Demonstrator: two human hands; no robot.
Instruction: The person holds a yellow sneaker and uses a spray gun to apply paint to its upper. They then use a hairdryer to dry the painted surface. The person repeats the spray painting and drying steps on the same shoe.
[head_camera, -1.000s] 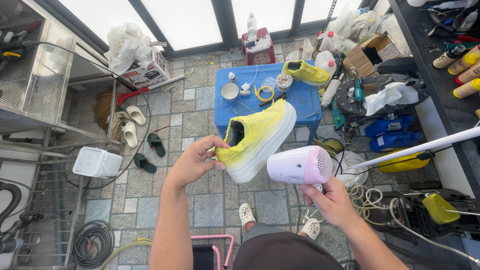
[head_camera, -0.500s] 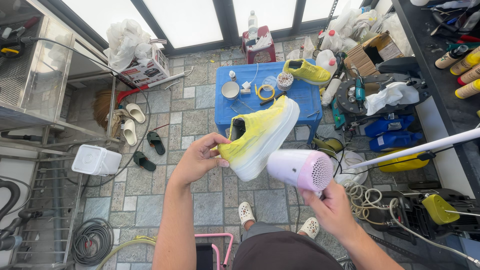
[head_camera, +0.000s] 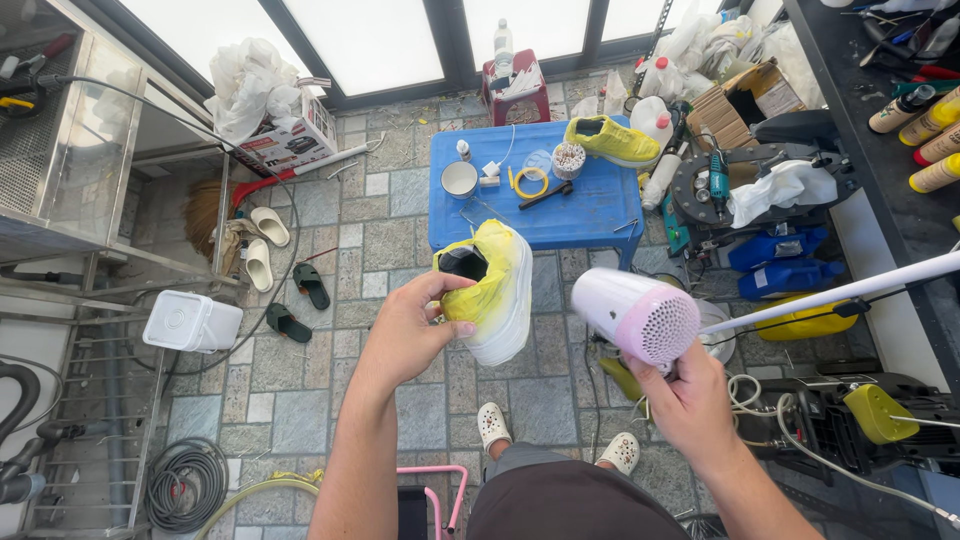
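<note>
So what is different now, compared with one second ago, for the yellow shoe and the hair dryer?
The left hand has turned the yellow and white sneaker from lying slanted, sole to the right, to pointing more away, so its dark opening faces the camera. The right hand has swung the white and pink hair dryer, its grille now facing the camera more. Both grips are unchanged; the blue plastic table and second yellow sneaker stayed.

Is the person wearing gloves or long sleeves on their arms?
No. Both arms are bare all the way up, with no sleeves showing. The left hand and the right hand have no gloves, and I can't see any rings, watch or bracelet. The fingers are bare too.
</note>
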